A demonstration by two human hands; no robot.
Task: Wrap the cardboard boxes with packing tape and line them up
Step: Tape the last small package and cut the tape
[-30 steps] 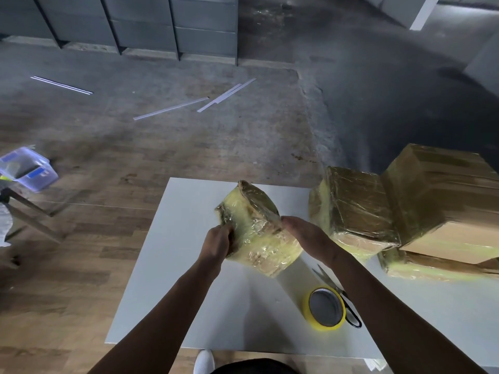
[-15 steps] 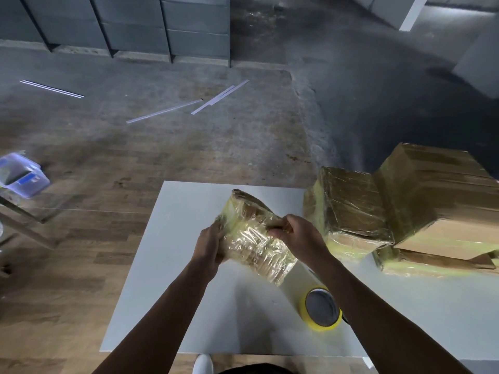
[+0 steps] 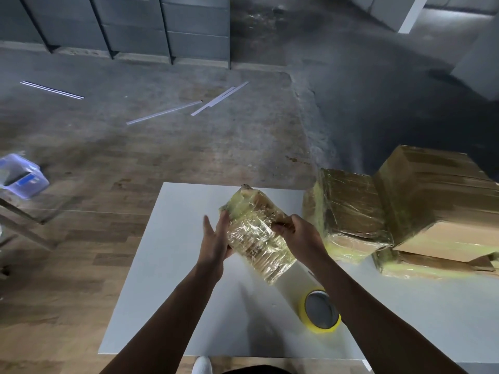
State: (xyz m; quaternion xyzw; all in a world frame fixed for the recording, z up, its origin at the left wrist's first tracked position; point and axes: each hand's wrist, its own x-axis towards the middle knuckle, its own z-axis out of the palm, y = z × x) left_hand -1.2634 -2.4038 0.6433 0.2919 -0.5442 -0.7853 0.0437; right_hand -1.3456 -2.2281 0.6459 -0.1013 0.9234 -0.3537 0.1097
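Observation:
A small cardboard box (image 3: 258,234), shiny with yellowish tape all round, is held tilted above the white table (image 3: 167,287). My left hand (image 3: 216,238) lies flat against its left side with straight fingers. My right hand (image 3: 299,234) grips its right edge with curled fingers. A yellow roll of packing tape (image 3: 321,311) lies flat on the table below my right forearm. To the right stand a wrapped medium box (image 3: 348,211), a large brown box (image 3: 442,203) and a flat wrapped box (image 3: 432,265) under the large one.
A clear plastic bin (image 3: 21,176) sits on a frame at the far left. White strips (image 3: 189,106) lie on the floor beyond the table. Grey cabinets (image 3: 135,25) line the back wall. A white shoe (image 3: 202,365) shows below the table's near edge.
The small box has been turned and tilted between my hands, its long side now facing me. My left hand's fingers have straightened against it. The scissors are no longer in sight.

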